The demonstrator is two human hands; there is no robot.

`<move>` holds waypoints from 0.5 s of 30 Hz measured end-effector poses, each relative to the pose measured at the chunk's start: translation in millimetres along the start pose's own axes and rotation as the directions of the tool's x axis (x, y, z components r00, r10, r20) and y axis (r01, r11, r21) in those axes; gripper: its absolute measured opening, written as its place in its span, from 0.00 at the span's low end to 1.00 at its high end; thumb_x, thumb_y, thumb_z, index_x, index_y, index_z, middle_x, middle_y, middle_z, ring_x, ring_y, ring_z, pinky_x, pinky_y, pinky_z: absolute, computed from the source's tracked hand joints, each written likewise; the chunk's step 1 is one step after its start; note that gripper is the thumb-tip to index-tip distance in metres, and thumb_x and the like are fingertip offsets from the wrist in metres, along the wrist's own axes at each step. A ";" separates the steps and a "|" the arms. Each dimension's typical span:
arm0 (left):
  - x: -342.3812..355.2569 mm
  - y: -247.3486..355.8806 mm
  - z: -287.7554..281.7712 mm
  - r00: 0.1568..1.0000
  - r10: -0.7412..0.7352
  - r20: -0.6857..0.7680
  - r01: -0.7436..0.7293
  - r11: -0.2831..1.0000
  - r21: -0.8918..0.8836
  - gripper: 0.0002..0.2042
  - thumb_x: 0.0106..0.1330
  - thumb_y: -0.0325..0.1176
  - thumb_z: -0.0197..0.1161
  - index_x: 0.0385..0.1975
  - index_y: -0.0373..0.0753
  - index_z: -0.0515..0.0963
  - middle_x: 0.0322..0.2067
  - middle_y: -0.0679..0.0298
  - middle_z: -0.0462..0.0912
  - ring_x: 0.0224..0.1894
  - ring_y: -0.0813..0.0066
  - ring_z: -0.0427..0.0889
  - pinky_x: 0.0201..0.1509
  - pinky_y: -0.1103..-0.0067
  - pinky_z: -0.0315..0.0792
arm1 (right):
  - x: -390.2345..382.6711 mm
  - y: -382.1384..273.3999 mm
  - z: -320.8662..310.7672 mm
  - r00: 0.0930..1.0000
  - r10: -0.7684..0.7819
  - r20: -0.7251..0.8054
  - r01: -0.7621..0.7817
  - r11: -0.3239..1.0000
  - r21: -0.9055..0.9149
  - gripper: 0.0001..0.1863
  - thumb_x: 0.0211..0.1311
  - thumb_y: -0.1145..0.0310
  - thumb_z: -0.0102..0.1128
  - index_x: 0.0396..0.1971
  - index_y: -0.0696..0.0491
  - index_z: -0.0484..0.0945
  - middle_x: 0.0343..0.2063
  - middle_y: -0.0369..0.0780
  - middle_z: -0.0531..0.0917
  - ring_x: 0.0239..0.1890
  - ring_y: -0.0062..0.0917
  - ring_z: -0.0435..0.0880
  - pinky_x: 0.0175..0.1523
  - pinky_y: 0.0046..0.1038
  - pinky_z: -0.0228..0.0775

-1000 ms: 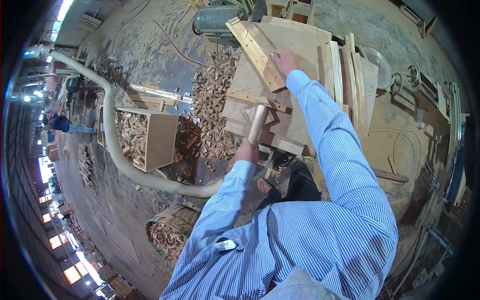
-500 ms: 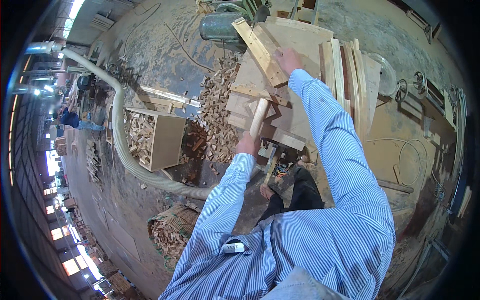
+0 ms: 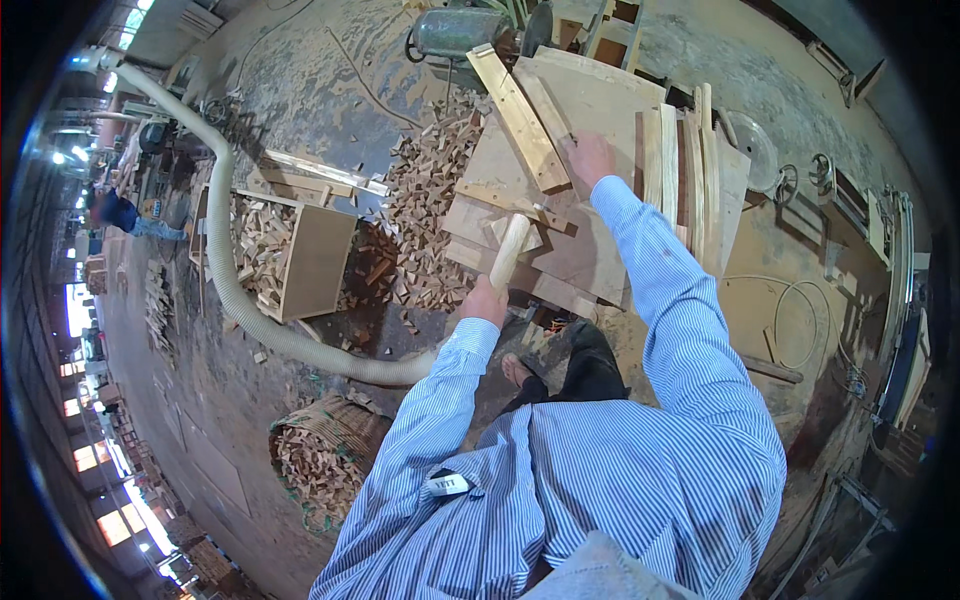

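My left hand (image 3: 484, 303) is wrapped round the lower end of a thick round wooden handle (image 3: 511, 249), which slants up and away over the near edge of the wooden worktable (image 3: 600, 100). Farther off, my right hand (image 3: 590, 158) grips the near end of a pale wooden strip (image 3: 541, 98). This strip lies along the right side of a longer yellowish wooden fence (image 3: 516, 115) with holes in it. A round saw blade (image 3: 537, 30) stands at the far end of the strip. Beside the handle's top, a small wooden block (image 3: 515, 234) partly shows.
Several long wood strips (image 3: 668, 150) lie right of my right hand. Offcuts (image 3: 430, 190) heap on the floor at left, near a wooden box (image 3: 318, 262) and a basket (image 3: 330, 450) of scraps. A ribbed hose (image 3: 240, 290) curves past; a green motor (image 3: 460, 33) stands behind.
My right hand has come back from the fence and is now at the strip's near end. My left hand stays on the handle. The whole view has shifted slightly.
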State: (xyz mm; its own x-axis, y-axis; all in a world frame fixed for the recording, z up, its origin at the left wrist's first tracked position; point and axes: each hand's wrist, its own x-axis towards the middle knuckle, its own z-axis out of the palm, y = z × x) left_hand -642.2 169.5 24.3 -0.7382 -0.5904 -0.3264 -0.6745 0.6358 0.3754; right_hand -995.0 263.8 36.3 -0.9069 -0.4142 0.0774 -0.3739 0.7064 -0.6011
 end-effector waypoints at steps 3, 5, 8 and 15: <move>-10.8 -11.2 0.7 1.000 0.025 -0.004 -0.025 0.999 -0.019 0.17 0.67 0.44 0.63 0.39 0.36 0.69 0.29 0.41 0.83 0.35 0.37 0.84 0.40 0.50 0.77 | -6.2 -8.1 13.2 0.999 0.028 0.028 -0.030 0.998 0.060 0.18 0.67 0.55 0.59 0.47 0.50 0.86 0.43 0.52 0.85 0.48 0.48 0.83 0.55 0.46 0.74; -14.4 -16.4 0.9 1.000 0.013 0.008 -0.013 0.999 0.033 0.18 0.67 0.44 0.64 0.41 0.36 0.68 0.30 0.40 0.83 0.35 0.37 0.84 0.40 0.50 0.77 | -1.7 -12.2 20.2 1.000 0.019 -0.012 -0.018 0.995 0.096 0.18 0.67 0.55 0.59 0.47 0.50 0.86 0.44 0.51 0.86 0.48 0.48 0.83 0.55 0.46 0.74; -15.6 -20.1 -0.2 0.997 -0.029 0.064 0.029 1.000 -0.003 0.18 0.67 0.43 0.63 0.42 0.36 0.68 0.31 0.40 0.83 0.35 0.37 0.84 0.40 0.50 0.77 | 14.4 -17.6 27.9 1.000 0.029 -0.002 -0.029 0.996 0.088 0.17 0.67 0.55 0.58 0.48 0.49 0.86 0.42 0.50 0.86 0.47 0.48 0.84 0.54 0.45 0.74; -9.1 -12.3 -2.5 0.998 -0.028 0.057 0.030 0.999 -0.032 0.17 0.68 0.44 0.62 0.43 0.38 0.67 0.32 0.39 0.84 0.36 0.36 0.84 0.41 0.49 0.76 | 50.4 -17.7 41.1 0.999 0.011 0.032 -0.014 0.997 0.077 0.17 0.68 0.55 0.58 0.46 0.49 0.86 0.40 0.51 0.86 0.43 0.49 0.84 0.51 0.46 0.74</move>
State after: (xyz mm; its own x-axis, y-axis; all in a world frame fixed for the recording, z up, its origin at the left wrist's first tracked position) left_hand -627.1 165.7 24.8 -0.7184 -0.5786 -0.3861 -0.6956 0.6015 0.3929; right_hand -1026.2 206.8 18.1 -0.9044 -0.4244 0.0447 -0.3452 0.6658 -0.6615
